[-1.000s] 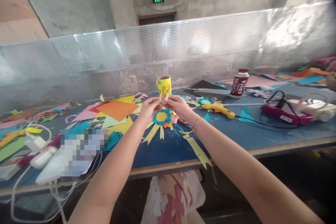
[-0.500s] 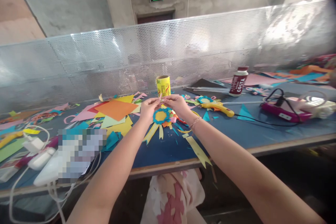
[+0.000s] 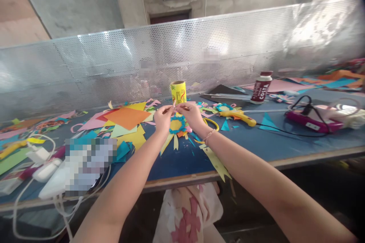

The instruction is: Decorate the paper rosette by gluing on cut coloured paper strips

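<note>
Pinching a small pale-pink strip [image 3: 174, 104] in the closed fingertip grip of left hand [image 3: 162, 119] and right hand [image 3: 191, 115], before a yellow open-topped cylinder [image 3: 178, 92] with inside hidden. Facing a capped maroon-and-white bottle [image 3: 260, 89] and a silvery perforated metal screen [image 3: 97, 68] across a blue surface [image 3: 162, 165] strewn with coloured paper [image 3: 127, 118].

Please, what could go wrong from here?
The small pink piece pinched between the left hand and right hand could slip. The yellow ribbon reaches the front edge of the table, so an arm might brush it off. The yellow glue gun lies beside paper scraps; if hot, it might mark them.
</note>
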The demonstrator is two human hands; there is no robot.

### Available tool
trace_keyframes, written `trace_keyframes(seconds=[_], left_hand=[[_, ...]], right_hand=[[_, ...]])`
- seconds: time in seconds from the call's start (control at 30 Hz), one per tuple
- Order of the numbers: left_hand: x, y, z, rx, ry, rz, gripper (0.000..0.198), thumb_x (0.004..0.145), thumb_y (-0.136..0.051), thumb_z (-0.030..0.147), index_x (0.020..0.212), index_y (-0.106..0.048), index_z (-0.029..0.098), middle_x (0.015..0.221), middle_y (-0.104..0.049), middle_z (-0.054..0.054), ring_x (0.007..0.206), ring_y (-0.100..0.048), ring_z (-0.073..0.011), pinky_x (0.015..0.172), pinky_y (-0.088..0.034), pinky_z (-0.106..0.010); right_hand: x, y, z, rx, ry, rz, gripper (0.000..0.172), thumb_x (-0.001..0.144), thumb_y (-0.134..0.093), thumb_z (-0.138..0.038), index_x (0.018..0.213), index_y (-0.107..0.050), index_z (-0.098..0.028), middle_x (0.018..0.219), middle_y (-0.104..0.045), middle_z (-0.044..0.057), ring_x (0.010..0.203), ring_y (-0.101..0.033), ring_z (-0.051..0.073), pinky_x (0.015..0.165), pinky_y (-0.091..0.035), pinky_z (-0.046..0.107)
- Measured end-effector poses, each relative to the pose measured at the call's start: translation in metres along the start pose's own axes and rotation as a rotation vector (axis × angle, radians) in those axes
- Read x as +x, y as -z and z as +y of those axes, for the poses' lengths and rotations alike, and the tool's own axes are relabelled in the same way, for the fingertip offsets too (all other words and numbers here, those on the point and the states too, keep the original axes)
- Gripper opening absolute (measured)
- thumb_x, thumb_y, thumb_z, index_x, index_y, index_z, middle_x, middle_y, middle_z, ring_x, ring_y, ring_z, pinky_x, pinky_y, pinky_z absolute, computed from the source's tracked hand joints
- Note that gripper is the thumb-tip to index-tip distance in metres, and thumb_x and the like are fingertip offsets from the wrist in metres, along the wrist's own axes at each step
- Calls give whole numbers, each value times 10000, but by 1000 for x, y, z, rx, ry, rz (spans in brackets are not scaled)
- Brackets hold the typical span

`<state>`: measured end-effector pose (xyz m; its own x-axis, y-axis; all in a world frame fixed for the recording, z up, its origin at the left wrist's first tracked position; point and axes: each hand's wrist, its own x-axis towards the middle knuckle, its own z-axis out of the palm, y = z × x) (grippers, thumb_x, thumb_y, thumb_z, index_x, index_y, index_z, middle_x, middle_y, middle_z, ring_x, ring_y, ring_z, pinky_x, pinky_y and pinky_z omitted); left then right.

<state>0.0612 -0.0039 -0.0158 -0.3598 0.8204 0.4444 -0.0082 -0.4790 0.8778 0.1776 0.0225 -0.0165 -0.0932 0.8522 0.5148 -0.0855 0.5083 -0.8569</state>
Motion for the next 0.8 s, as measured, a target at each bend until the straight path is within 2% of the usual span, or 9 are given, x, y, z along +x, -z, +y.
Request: trace_keyframes(seconds=[0.13,0.33,0.47,0.6,0.7,0.8], left_hand=[[-1,-1,0,-7,10,19,70,714,-673,229,710,-664,159,651,-658,-22,594,-609,-133,607,-484,-248],[-1,-2,-1,-34,50,31,80,719,-668,235,702,-648,159,616,-624,-7,554,-568,-114,565,-448,-228],[-2,-2,0,-22,29,51,80,738,-649,229,713,-653,153,636,-626,-18,560,-565,-122,576,-442,-246],[-3,-2,1,-18,12,44,141,744,-667,299,732,-649,160,654,-628,-27,576,-570,-129,581,-441,-251],[-4,0,0,-9,19,39,177,741,-680,337,743,-650,162,676,-635,-36,591,-570,-130,579,-439,-246],[-3,1,-1,7,14,67,190,742,-682,349,756,-657,162,715,-645,-48,617,-578,-141,591,-442,-259]], right_hand=[[-1,-6,4,-44,38,29,280,680,-684,-445,728,-651,-171,714,-655,27,673,-595,154,656,-486,293],[0,-7,11,-49,65,116,299,672,-705,-405,863,-665,-179,919,-619,65,761,-590,163,642,-498,287],[0,-9,11,-55,44,156,298,674,-712,-409,865,-651,-188,877,-585,42,678,-568,138,595,-495,282],[-3,-11,8,-21,17,128,300,710,-683,-455,844,-626,-193,778,-582,17,618,-565,133,618,-510,305],[-4,-14,8,131,-29,74,326,749,-632,-529,777,-592,-206,729,-596,15,649,-589,145,687,-528,320],[-5,-18,9,295,-146,-31,386,707,-670,-582,735,-584,-206,719,-626,25,696,-620,155,747,-536,324]])
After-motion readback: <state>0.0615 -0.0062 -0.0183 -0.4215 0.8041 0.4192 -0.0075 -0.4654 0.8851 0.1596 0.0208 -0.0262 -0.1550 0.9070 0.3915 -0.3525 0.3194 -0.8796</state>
